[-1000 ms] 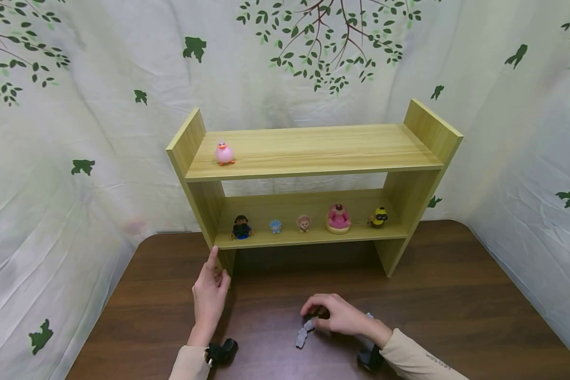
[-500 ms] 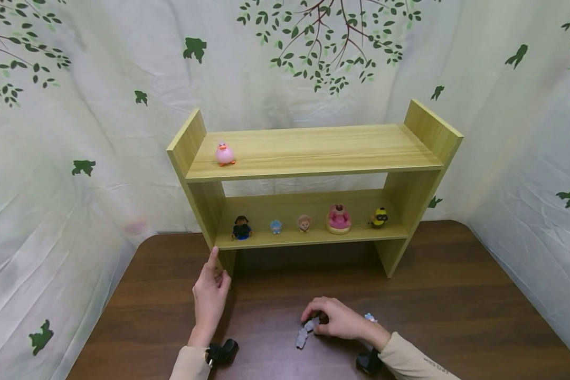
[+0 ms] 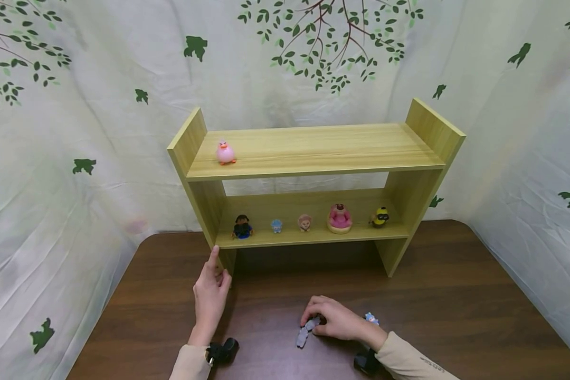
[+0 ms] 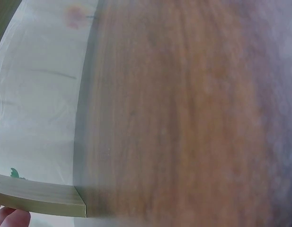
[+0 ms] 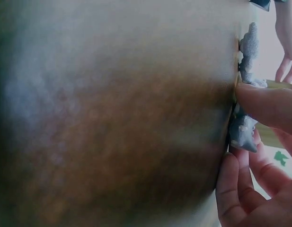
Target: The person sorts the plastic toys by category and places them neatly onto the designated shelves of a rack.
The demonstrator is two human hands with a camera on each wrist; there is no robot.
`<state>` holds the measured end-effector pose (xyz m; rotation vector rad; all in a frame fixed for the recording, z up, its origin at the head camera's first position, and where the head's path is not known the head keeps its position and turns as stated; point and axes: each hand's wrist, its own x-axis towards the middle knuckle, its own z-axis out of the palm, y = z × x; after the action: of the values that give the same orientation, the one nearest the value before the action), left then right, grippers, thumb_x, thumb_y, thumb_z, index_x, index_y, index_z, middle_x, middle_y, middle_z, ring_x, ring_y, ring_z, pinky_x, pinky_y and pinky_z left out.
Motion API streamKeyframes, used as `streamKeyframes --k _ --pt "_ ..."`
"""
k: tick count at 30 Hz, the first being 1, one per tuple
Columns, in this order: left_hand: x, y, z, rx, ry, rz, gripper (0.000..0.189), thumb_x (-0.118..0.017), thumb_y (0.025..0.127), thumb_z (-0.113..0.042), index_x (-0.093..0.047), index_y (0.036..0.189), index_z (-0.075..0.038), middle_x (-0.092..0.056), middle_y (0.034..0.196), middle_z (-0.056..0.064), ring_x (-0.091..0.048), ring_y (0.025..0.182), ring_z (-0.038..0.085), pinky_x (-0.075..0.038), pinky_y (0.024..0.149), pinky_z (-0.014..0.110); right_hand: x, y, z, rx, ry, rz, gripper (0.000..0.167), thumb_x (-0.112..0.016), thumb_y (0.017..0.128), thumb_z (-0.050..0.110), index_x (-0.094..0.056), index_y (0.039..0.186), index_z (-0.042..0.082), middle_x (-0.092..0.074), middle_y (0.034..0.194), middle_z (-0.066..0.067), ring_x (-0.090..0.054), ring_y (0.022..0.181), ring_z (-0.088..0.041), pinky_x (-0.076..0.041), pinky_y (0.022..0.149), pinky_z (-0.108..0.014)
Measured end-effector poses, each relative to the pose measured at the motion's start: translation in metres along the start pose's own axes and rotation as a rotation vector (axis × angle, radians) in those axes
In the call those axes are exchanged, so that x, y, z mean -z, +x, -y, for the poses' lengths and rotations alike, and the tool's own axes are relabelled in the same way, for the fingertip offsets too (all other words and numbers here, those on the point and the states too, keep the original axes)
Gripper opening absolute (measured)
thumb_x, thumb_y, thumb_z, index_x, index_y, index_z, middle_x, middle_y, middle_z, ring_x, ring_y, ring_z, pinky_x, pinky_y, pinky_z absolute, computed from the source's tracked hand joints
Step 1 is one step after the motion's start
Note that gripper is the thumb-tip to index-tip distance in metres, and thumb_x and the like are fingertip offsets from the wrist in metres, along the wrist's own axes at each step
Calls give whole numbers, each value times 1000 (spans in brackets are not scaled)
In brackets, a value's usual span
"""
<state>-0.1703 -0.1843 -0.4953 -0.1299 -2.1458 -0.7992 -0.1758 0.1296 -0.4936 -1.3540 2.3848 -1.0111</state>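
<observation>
In the head view my left hand (image 3: 210, 293) holds the lower left side panel of the wooden shelf (image 3: 313, 171). Its index finger points up along the front edge, with the thumb over the inner face. My right hand (image 3: 337, 319) grips a grey, bumpy, long-bodied toy animal (image 3: 302, 336) low at the dark tabletop. The right wrist view shows the thumb (image 5: 266, 104) across the middle of the toy animal (image 5: 245, 132), fingers on its other side. Beyond my right wrist stands a small blue-and-white figurine (image 3: 371, 318), partly hidden.
A pink duck figurine (image 3: 225, 153) stands on the upper board. On the lower board are a black-haired doll (image 3: 242, 227), a small blue figurine (image 3: 276, 226), a pinkish head figurine (image 3: 304, 222), a pink bear (image 3: 339, 218) and a yellow-and-black figurine (image 3: 379, 217). A leaf-print curtain (image 3: 109, 132) surrounds the table.
My right hand and wrist have shifted slightly left, uncovering more of the blue-and-white figurine. More of the grey toy animal shows between the fingers. My left hand stays at the shelf.
</observation>
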Motion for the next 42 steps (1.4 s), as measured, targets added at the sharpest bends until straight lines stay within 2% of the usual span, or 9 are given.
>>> streamKeyframes --k 6,12,17,23,28,36,42 --pt "-1 1 -1 0 -2 0 83 -62 78 15 -35 147 -21 -54 87 13 -58 67 21 -55 56 40 2 -1 1 -20 29 -2 23 -70 80 1 -69 97 17 -56 95 11 -51 87 -5 -44 75 -20" --pt "-1 1 -1 -3 -4 2 84 -62 77 16 -34 147 -21 -53 86 14 -57 66 21 -55 56 41 8 -1 0 -17 124 -31 23 -65 83 -2 -68 99 15 -60 95 7 -54 82 -5 -50 71 -22" --pt "0 1 0 4 -5 6 84 -61 77 17 -34 147 -20 -53 86 15 -58 67 23 -56 57 42 13 0 2 -11 187 -48 21 -62 87 -2 -67 103 10 -64 97 3 -57 87 -5 -52 73 -23" --pt "0 0 0 9 -9 10 86 -61 77 17 -33 148 -21 -54 87 17 -59 67 25 -55 57 42 24 1 12 -28 255 -76 19 -62 90 2 -66 107 7 -67 100 -6 -60 88 -8 -52 74 -26" --pt "1 0 -1 4 -13 6 85 -61 76 18 -34 148 -20 -54 86 17 -59 67 26 -55 56 43 33 2 17 10 286 -131 17 -61 92 5 -65 108 4 -67 97 -12 -63 84 -11 -54 72 -29" --pt "1 -1 -1 4 -15 6 84 -62 78 16 -34 148 -20 -54 86 15 -59 67 27 -56 58 43 44 2 21 36 337 -194 19 -61 90 0 -64 108 4 -67 99 -14 -64 88 -17 -55 74 -29" --pt "1 0 -2 10 -12 13 84 -61 77 17 -34 148 -20 -54 86 16 -60 69 27 -56 59 43 48 3 26 35 369 -196 24 -64 87 -3 -62 109 4 -67 100 -7 -64 89 -20 -55 75 -31"
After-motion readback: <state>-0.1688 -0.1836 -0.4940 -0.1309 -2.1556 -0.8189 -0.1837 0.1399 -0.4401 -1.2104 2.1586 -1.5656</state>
